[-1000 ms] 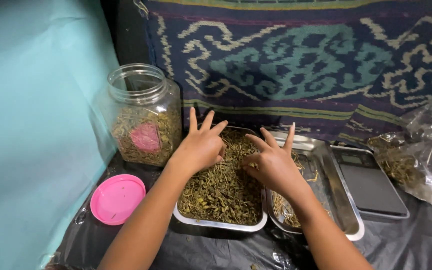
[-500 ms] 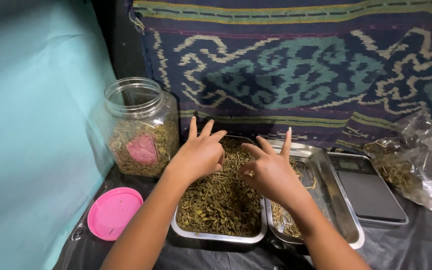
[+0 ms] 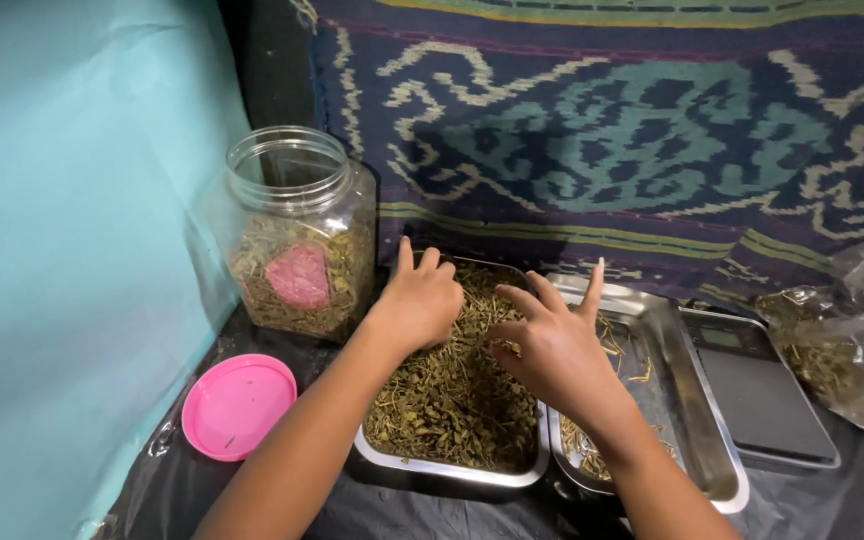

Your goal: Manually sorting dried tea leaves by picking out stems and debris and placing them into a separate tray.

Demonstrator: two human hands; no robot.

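Note:
A steel tray holds a heap of dried green-brown herbs. My left hand rests on the herbs at the tray's far end, its fingers curled into them. My right hand hovers over the tray's right side, thumb and forefinger pinching a small bit of herb, the other fingers raised. A second steel tray stands to the right with a few stems in it.
An open clear plastic jar half full of herbs stands at the back left, its pink lid lying in front. A flat digital scale and a clear bag of herbs sit at right. Patterned woven cloth hangs behind.
My left hand's fingers have curled down from spread into the herbs. My right hand has shifted slightly and still pinches at the herbs. The view has shifted a little.

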